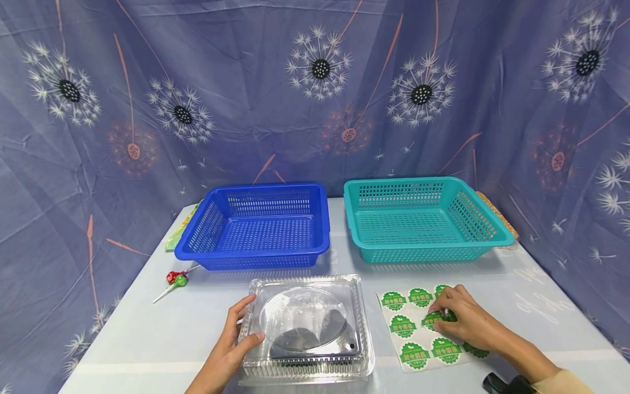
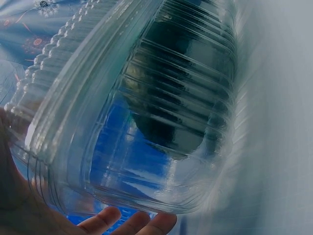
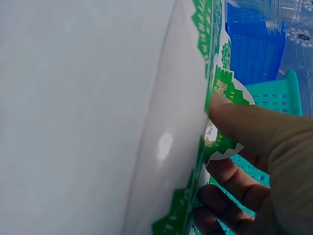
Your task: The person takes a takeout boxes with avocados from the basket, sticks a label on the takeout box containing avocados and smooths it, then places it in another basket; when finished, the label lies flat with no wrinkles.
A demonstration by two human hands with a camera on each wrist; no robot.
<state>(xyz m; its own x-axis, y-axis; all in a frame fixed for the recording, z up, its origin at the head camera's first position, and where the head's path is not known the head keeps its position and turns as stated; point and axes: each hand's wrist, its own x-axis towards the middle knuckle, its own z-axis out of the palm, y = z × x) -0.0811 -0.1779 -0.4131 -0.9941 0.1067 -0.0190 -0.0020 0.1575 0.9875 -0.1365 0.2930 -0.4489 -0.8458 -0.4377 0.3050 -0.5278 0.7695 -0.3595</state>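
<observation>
A clear plastic food box point(image 1: 307, 328) with a ribbed rim lies on the table, its lid on; dark patches show through it or on it. My left hand point(image 1: 228, 342) grips its left side, thumb on the lid's edge, fingers along the far-left side. In the left wrist view its fingertips point(image 2: 164, 223) lie against the box's wall. My right hand point(image 1: 467, 320) is over a white sheet of round green stickers point(image 1: 414, 354). Thumb and fingers pinch one green sticker point(image 3: 225, 139), whose edge stands up from the sheet in the right wrist view.
Behind the box stands a blue basket point(image 1: 253, 257), with a teal basket point(image 1: 423, 254) to its right. Two lollipops, one red point(image 1: 172, 276) and one green point(image 1: 180, 280), lie at left. Packets stick out behind both baskets. A dandelion-print cloth point(image 1: 246, 82) hangs at the back.
</observation>
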